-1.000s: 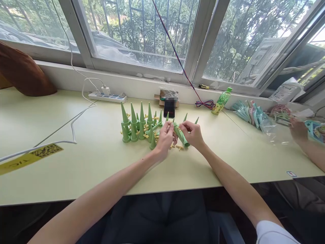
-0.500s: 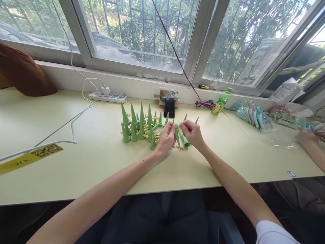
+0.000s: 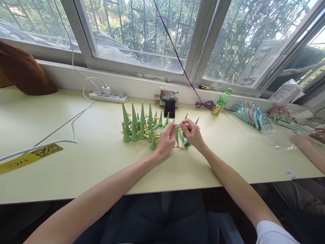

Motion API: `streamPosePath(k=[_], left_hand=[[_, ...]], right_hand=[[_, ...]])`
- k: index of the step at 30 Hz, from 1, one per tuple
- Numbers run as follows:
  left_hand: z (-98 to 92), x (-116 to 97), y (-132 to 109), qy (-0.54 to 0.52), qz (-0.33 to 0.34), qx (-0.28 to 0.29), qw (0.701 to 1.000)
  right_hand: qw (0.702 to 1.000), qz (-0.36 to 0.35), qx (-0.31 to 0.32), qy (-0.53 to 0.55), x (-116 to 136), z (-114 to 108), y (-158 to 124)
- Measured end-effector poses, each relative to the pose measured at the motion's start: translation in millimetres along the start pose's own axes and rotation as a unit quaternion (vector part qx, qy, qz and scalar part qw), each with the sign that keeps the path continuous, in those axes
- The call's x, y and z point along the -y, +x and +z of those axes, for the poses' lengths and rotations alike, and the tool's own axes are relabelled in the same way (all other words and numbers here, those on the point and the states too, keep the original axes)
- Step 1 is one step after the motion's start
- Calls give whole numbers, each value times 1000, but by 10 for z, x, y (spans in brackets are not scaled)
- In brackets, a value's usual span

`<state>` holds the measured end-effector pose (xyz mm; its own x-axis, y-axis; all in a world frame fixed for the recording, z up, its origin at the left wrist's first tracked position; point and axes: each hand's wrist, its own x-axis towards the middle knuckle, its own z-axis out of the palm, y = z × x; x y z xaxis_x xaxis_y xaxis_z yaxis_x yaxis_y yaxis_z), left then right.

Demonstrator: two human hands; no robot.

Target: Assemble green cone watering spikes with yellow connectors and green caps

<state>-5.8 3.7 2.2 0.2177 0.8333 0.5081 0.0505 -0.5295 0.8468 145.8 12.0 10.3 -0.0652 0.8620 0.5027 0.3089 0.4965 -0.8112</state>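
Note:
My left hand [image 3: 166,139] is closed round the wide end of a green plastic cone [image 3: 177,139], whose tip points down. Close against it, my right hand [image 3: 192,134] pinches at the cone's wide end; a bit of yellow shows at its fingertips, mostly hidden. Left of my hands, several green cones [image 3: 134,133] stand upright in rows, some apparently stacked. Small yellow pieces [image 3: 146,136] lie among them. Another green cone [image 3: 186,143] lies on its side below my right hand, near a yellow cross-shaped piece [image 3: 180,148].
Behind the cones are a phone [image 3: 169,108] and a small cardboard box [image 3: 157,97]. A power strip [image 3: 111,97] with a white cable lies at back left. Rightward stand a green bottle [image 3: 222,101] and bagged pale-blue items [image 3: 251,113]. Another person's hand [image 3: 301,139] works at far right.
My two hands have come slightly closer at the cone's wide end, which is now more covered. The other person's hand at far right has shifted a little left.

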Motion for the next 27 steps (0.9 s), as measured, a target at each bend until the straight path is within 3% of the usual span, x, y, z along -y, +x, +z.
streamPosePath(k=[9,17,27], left_hand=[[-19,17,-17,140,116,-8,983],[-3,23,-47,148,78,11,986],[-2,34,-19,150,64,3,987]], right_hand=[[991,58,20,121,37,1,37],[992,83,18,97,59,-3,20],[994,66,30,86,35,21,4]])
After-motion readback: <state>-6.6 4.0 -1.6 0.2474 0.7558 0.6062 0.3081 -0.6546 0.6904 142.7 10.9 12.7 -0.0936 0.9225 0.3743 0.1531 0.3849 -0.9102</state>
